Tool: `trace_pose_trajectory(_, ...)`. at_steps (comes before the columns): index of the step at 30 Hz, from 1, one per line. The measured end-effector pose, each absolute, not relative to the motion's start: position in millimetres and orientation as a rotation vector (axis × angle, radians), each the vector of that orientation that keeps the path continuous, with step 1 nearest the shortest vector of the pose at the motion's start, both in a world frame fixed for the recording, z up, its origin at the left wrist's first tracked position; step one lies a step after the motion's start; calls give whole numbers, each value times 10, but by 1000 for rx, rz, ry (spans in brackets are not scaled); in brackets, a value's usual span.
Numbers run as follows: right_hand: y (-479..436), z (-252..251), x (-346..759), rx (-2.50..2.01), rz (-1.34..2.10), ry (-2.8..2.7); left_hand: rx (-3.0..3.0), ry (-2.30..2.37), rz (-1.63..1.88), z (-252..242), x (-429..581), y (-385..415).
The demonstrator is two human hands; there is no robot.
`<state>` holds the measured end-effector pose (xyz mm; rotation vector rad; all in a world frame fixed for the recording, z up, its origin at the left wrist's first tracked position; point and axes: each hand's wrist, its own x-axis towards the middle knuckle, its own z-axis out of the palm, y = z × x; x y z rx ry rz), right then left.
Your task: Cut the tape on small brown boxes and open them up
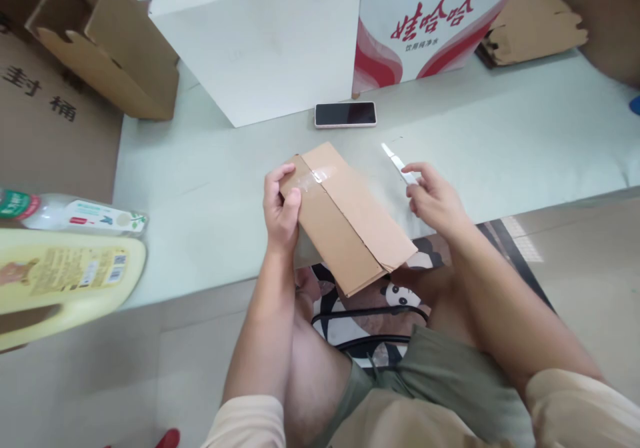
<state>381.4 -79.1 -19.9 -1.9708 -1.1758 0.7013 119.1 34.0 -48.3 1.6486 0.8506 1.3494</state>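
A brown cardboard box [345,215] is tilted over the front edge of the table, its near end sticking out above my lap. Clear tape [315,177] crosses the seam at its far end. My left hand [282,205] grips that far left corner, thumb on top. To the right of the box, my right hand [433,195] is closed around a slim white utility knife [397,163]. The knife's tip points away from me to the upper left, apart from the box.
Behind the box lies a phone [345,115] on the pale table [200,168]. White cartons [280,41] and a red-and-white carton [420,35] stand at the back. Cardboard boxes [120,48], a plastic bottle [55,211] and a yellow jug [75,275] are on the left.
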Motion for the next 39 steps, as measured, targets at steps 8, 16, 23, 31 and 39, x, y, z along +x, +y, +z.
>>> trace_pose_trajectory(8, -1119, 392, 3728, -1282, 832, -1142, 1772, 798, 1419, -460, 1343, 220)
trace_pose_trajectory(16, -1198, 533, 3585, -1020, 805, -1381, 1850, 780, 1387, -434, 1411, 157)
trace_pose_trajectory(23, -1209, 586, 3081, -1303, 615, -1064, 1873, 769, 1400, -424, 1410, 146)
trace_pose_trajectory(31, -1184, 540, 3034, -1494, 625, -1229, 1857, 769, 1373, -433, 1413, 141)
trace_pose_trajectory(39, -1229, 535, 3032, -1561, 544, -1373, 1869, 792, 1343, -445, 1381, 146)
